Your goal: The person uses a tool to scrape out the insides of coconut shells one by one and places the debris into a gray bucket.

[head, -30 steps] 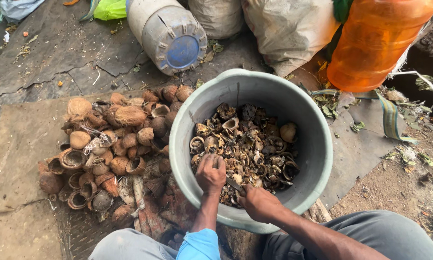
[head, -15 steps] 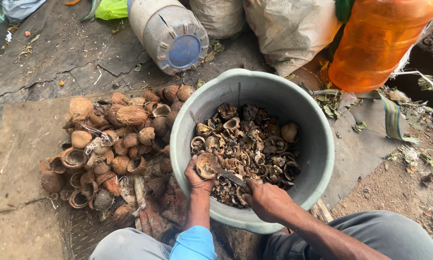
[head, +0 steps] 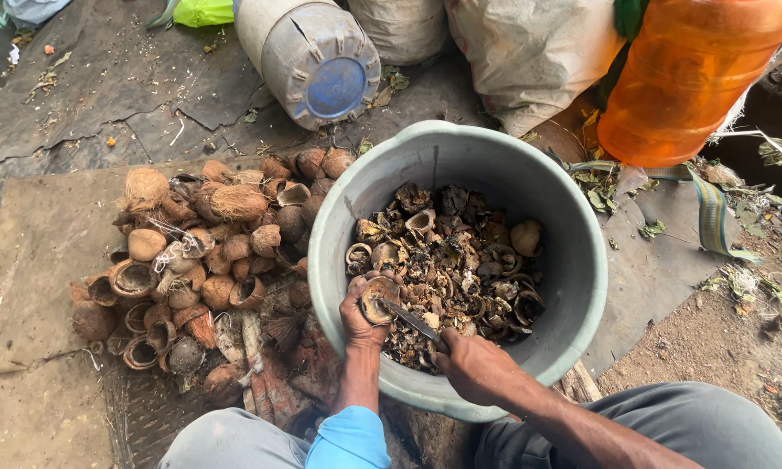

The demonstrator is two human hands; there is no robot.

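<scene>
Shells fill our bucket (head: 573, 260); many wait at left in a pile (head: 200, 260). Our left hand (head: 361, 313) grips one shell (head: 378, 300), right hand (head: 473, 365) grips a knife (head: 408, 320).

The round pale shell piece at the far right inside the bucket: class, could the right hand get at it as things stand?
Probably yes. The piece lies uncovered on top of the heap in the bucket, with open space above, but the right hand holds a knife.

Bucket (head: 573, 260), shell pile (head: 208, 260) on ground (head: 52, 252)
</scene>
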